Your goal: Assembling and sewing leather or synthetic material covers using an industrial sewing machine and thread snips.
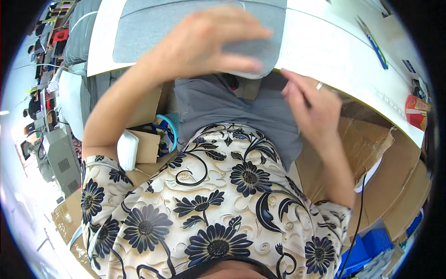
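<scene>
A grey cloth panel (144, 35) with pale edging lies on the white table, one rounded corner hanging slightly past the front edge. Over this panel is my left hand (218, 39), blurred by motion, its thumb and fingers apart with nothing visible between them. My right hand (313, 104) is beside the table's front edge, just right of the panel's corner. Its index finger, stretched out, points toward that corner while the other fingers curl partly. A ring shows on this hand, and I see nothing held in it.
Scissors with blue and green handles (373, 44) lie on the white table (320, 42) at the right, and a red packet (416, 111) sits at its far right. Cardboard (362, 153) stands below. Left of my lap are a teal-rimmed basket (174, 128) and stacked grey pieces (81, 42).
</scene>
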Available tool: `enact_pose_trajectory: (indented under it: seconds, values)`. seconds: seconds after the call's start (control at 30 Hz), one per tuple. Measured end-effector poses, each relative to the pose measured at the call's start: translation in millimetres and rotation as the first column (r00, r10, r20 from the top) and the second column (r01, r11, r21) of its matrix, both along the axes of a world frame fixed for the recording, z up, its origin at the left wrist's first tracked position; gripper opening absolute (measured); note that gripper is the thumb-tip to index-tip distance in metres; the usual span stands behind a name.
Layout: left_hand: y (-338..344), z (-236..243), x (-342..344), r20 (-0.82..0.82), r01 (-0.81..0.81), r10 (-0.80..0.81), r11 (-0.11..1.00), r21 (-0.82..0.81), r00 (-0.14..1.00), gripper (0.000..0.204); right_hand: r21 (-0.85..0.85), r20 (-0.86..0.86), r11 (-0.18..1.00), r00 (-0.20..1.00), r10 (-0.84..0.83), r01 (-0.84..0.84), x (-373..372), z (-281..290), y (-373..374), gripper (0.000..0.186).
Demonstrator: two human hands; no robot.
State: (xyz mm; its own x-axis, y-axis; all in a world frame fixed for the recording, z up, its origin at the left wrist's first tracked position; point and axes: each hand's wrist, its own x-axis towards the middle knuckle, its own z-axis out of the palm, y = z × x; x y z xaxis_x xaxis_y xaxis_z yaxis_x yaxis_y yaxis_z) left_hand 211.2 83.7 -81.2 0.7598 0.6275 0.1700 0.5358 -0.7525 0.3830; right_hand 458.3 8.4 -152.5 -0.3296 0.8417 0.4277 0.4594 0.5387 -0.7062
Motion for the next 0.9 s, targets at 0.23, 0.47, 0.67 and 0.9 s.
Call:
enact_pose_trajectory:
  seconds: [0.23, 0.47, 0.67, 0.9]
  values:
    - [-5.0, -22.0, 1.5, -0.039, 0.05, -0.042, 0.974, 0.221, 0.998, 0.06, -0.642, -0.742, 0.627, 0.563, -0.364, -0.441, -44.3, -27.7, 3.3, 0.026]
    - [-13.1, -30.3, 16.1, -0.088, 0.021, 0.002, 0.966, 0.257, 0.996, 0.061, -0.63, -0.756, 0.686, 0.489, -0.434, -0.364, -57.1, -28.4, 4.4, 0.022]
    - [-5.8, -27.9, 13.4, -0.025, 0.01, -0.002, 0.946, 0.325, 1.0, 0.048, -0.685, -0.709, 0.651, 0.504, -0.493, -0.327, -55.2, -21.2, 7.7, 0.021]
    - [-8.0, -20.9, 22.2, -0.039, 0.014, 0.002, 0.918, 0.396, 0.999, 0.04, -0.721, -0.627, 0.631, 0.656, -0.419, -0.286, -41.7, -14.5, 8.9, 0.027]
